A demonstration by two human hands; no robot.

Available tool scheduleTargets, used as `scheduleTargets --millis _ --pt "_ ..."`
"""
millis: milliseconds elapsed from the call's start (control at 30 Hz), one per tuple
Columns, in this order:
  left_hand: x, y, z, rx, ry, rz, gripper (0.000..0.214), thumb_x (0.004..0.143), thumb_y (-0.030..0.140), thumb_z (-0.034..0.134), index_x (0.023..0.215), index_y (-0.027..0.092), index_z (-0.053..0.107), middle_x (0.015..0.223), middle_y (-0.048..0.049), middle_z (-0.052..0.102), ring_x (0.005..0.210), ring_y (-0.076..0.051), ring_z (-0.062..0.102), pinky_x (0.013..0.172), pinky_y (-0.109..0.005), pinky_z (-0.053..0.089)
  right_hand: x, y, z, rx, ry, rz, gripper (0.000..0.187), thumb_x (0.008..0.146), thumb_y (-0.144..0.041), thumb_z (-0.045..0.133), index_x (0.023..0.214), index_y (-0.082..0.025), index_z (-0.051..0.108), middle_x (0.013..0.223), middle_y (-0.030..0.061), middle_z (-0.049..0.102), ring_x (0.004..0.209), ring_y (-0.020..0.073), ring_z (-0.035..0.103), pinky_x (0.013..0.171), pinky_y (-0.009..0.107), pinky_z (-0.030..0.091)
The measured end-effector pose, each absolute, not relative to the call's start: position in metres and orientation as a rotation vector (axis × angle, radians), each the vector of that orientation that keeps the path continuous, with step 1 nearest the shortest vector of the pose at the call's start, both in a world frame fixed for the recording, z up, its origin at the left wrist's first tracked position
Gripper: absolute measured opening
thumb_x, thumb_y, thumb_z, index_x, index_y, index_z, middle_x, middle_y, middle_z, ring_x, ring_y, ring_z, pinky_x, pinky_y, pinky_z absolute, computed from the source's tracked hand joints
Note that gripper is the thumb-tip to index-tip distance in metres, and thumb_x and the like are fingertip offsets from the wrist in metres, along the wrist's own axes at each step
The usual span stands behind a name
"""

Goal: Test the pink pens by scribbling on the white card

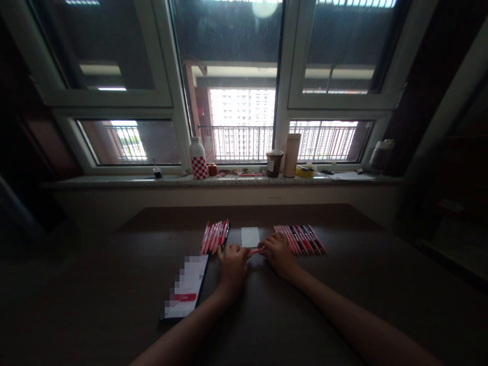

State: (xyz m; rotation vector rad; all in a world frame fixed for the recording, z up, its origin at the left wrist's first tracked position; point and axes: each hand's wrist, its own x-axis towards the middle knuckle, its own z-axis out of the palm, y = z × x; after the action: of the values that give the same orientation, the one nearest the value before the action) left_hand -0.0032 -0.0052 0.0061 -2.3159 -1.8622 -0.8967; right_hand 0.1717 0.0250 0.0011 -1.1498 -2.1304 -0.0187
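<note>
Between my two hands lies a slim pink pen (255, 251), held low over the table. My left hand (233, 264) is closed on its left end, thumb and fingers together. The fingers of my right hand (280, 253) pinch its other end, partly covering it. Just beyond the pen is a small white card (250, 237), flat on the table. Beside my left hand lies a bunch of pink, red and black pens (214, 237). A second row of similar pens (305, 240) is laid out side by side to the right of my right hand.
A phone or tablet (186, 290) with a lit, blurred screen lies left of my left forearm on the dark table (114, 305). On the windowsill (236, 181) stand a checkered bottle (198, 160), a drink cup (273, 163), a tan flask (292, 155) and a yellow item (305, 172).
</note>
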Motion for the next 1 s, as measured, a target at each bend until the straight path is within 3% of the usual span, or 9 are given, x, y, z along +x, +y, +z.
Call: scheduleTargets --millis 267,467,600,1000 --pt "-0.0048 -0.0045 0.0086 -2.277 -1.838 -0.932 0.02 0.085 0.027 0.052 0.095 0.034 0.069 0.089 -0.0013 0.06 0.098 -0.021 0.049 0.101 -0.049 0.02 0.1711 0.027 -0.0021 -1.125 -2.13 -0.035 0.014 0.089 -0.033 0.055 0.087 -0.023 0.066 0.082 0.0008 0.067 0.096 0.0224 0.049 0.098 0.046 0.022" --pt "-0.0043 -0.0057 0.008 -2.274 -1.836 -0.962 0.024 0.089 0.03 0.044 0.096 0.03 0.067 0.09 -0.0017 0.061 0.097 -0.021 0.05 0.101 -0.049 0.02 0.172 0.0267 -0.0024 -1.121 -2.104 -0.046 0.021 0.087 -0.038 0.057 0.102 -0.025 0.064 0.092 0.0039 0.063 0.098 0.0231 0.049 0.096 0.043 0.027" --pt "-0.0044 -0.0037 0.0064 -2.292 -1.826 -0.947 0.022 0.089 0.031 0.045 0.094 0.029 0.067 0.092 -0.0014 0.061 0.099 -0.021 0.049 0.102 -0.048 0.019 0.1727 0.0277 -0.0029 -1.135 -2.129 -0.06 0.012 0.089 -0.031 0.056 0.093 -0.025 0.066 0.087 0.0025 0.063 0.097 0.0217 0.048 0.097 0.042 0.025" --pt "-0.002 -0.0059 0.0109 -2.303 -1.847 -0.832 0.018 0.086 0.022 0.046 0.088 0.022 0.064 0.091 -0.0044 0.061 0.098 -0.022 0.048 0.1 -0.044 0.022 0.1704 0.0282 -0.0033 -1.17 -2.181 -0.068 0.012 0.088 -0.029 0.057 0.094 -0.027 0.067 0.086 0.0026 0.066 0.098 0.0234 0.047 0.098 0.047 0.021"
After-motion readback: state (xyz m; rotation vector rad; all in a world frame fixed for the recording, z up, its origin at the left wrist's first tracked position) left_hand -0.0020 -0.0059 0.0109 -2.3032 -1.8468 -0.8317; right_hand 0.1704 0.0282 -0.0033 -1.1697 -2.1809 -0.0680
